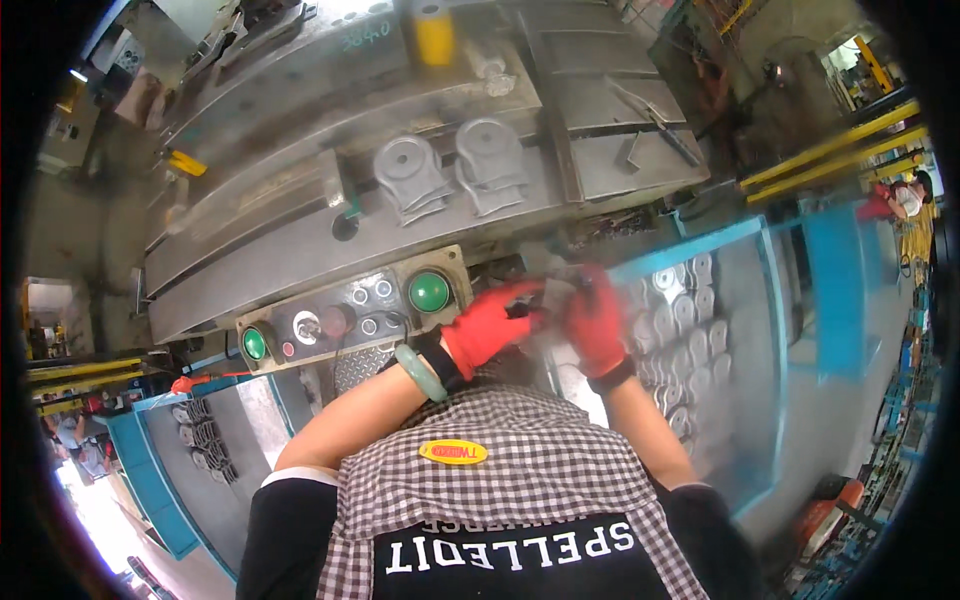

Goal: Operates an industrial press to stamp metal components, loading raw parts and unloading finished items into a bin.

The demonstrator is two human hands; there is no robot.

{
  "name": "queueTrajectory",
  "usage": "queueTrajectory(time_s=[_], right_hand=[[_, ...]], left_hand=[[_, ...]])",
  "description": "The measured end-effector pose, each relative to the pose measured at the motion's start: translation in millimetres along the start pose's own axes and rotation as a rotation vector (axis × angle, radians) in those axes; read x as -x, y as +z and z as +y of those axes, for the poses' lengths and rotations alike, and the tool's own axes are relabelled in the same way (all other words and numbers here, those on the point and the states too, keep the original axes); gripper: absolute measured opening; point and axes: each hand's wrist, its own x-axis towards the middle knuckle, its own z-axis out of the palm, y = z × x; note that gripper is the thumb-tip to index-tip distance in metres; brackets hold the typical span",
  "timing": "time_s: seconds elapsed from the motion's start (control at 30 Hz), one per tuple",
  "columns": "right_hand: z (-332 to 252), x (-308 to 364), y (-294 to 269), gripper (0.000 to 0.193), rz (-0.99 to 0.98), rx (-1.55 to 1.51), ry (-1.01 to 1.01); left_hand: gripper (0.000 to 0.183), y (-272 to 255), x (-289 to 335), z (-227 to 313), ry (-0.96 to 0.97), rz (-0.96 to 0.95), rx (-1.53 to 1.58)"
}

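Observation:
My left hand (487,328), in a red glove, is just right of the control panel. Its fingers are curled around the edge of a blurred grey metal piece (549,308). Facing it is my right hand (599,325), also red-gloved, at the other side of that piece. Motion smears its fingers, so its grip cannot be made out. Beyond my hands, two small stacks of stamped metal brackets (405,165) (490,155) with rounded ends lie side by side on the steel press bed (270,268).
A control panel (385,345) carries a large green button (429,291) at each end. At right, a blue-edged table (773,350) bears rows of metal parts; more parts (205,440) lie at left. A long tool (655,122) rests on the press. Another person (905,198) is far right.

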Motion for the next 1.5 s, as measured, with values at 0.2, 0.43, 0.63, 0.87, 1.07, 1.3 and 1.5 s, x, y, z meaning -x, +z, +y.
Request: queueTrajectory(time_s=[0.2,0.43,0.63,0.87,1.07,1.3,1.5], right_hand=[[2.7,-6.0,1.4,0.031,0.151,-0.065,-0.023],[-10.6,-15.4,-3.6,0.041,0.242,-0.006,-0.116],[-15.7,-19.2,-24.9,0.029,0.107,-0.034,-0.102],[-15.8,-20.1,-22.9,0.024,0.025,0.280,-0.359],[-20.6,-14.4,-26.5,0.043,0.004,-0.128,-0.081],[-18.7,-18.6,-30.9,0.064,-0.111,-0.042,-0.195],[-19.8,-19.1,-25.2,0.065,-0.104,-0.065,-0.185]], left_hand=[[0.047,1.0,0.7,11.0,-0.050,-0.017,0.124],[0.036,-12.6,7.3,27.4,0.028,0.081,-0.119],[0.039,-17.6,16.3,45.3,0.326,0.370,-0.270],[0.046,-3.0,12.0,52.4,0.528,0.273,-0.420],[0.046,1.3,9.6,47.9,0.435,0.247,-0.284],[0.044,2.4,11.0,46.8,0.383,0.208,-0.132],[0.036,-2.0,11.4,45.5,0.373,0.179,-0.005]])
